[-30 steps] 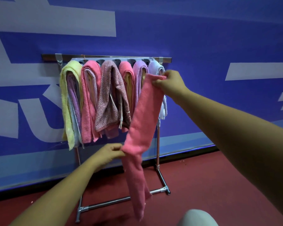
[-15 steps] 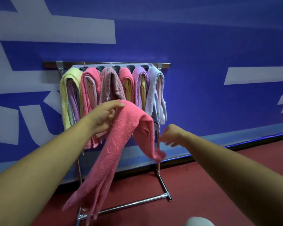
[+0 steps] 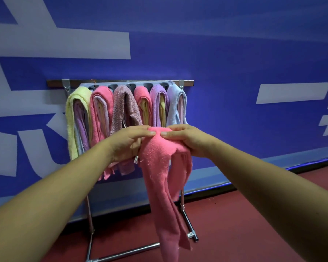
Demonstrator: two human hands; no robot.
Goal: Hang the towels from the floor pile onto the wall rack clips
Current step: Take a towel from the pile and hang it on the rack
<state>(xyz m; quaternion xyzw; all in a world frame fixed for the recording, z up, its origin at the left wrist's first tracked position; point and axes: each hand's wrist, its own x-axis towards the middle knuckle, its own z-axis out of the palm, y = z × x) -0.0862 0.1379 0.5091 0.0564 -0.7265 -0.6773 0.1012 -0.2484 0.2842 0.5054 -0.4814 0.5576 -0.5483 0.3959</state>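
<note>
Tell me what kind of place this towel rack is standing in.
Probably an indoor sports hall or gym, though that is not certain: a red floor, a blue wall with big white lettering, and a metal rack loaded with folded towels.

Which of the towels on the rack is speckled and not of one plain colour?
The speckled towel, third from the left on the rack; its weave mixes pink and grey, while the others are each plain.

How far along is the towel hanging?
Done: six bunches of towels hang from the rack. In hand: the left hand and right hand grip a folded pink towel in front of it, not yet clipped. Left: clipping it; any towels waiting below are out of view.
</note>
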